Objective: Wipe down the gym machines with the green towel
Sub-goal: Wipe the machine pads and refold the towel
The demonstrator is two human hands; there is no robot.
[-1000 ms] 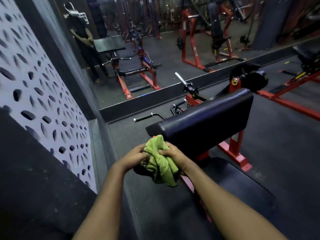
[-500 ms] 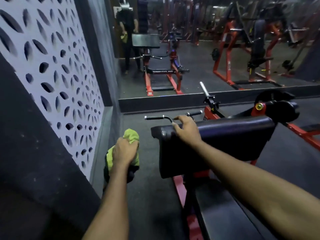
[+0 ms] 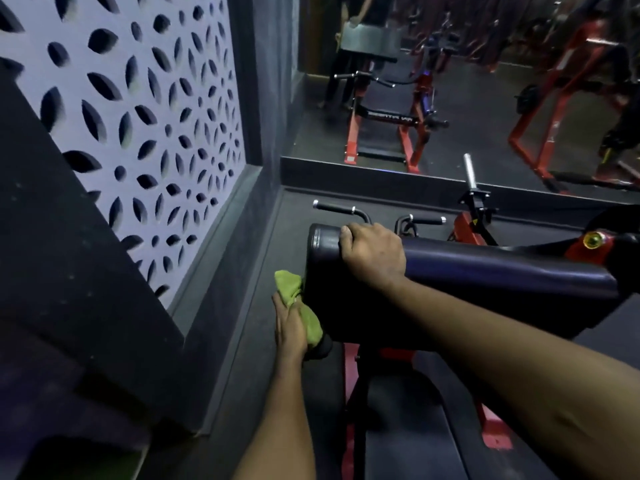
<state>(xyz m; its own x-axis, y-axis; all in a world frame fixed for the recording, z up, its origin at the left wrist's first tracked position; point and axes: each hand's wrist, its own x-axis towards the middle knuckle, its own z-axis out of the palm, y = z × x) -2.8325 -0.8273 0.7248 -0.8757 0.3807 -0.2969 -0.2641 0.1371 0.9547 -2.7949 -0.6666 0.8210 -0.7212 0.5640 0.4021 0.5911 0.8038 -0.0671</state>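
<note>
The left hand [image 3: 290, 323] lies flat with straight fingers, pressing the green towel [image 3: 289, 285] against the end of the black pad [image 3: 485, 271] — towel bunched between palm and pad. Above it, to the right, the right hand [image 3: 374, 254] grips the pad's top edge.

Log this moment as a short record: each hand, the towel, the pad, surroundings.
left hand: presses towel against left end of pad
right hand: grips top of pad near that end
towel: green, bunched, between left hand and pad
pad: black, on red frame
surroundings: patterned wall left, mirror ahead
</note>
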